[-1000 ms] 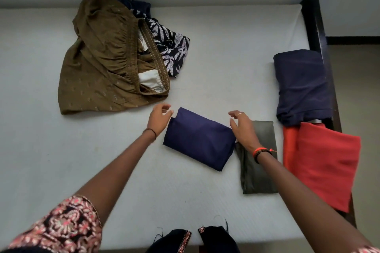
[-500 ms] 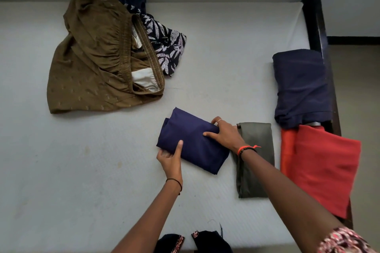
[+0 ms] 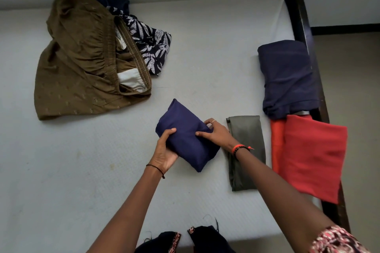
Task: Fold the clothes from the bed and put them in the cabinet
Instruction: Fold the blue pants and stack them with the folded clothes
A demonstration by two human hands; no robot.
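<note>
Both hands — left hand (image 3: pixel 164 153), right hand (image 3: pixel 216 134) — gripping navy bundle (image 3: pixel 185 129)

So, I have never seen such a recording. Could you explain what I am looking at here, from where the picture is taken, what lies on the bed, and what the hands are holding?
There is no machine here. A person wears a camera on the head, so you look forward and down at their own two bare arms.

The pale mattress carries clothes. Far left lies an unfolded brown garment, partly over a dark leaf-print cloth. On the right lie folded pieces: a slim grey-green one, a red one hanging over the edge, and a large dark navy one.

The left hand and the right hand both grip a small folded dark blue cloth bundle, the left from its near side, the right pinching its right edge. Whether it is lifted off the mattress, I cannot tell.
</note>
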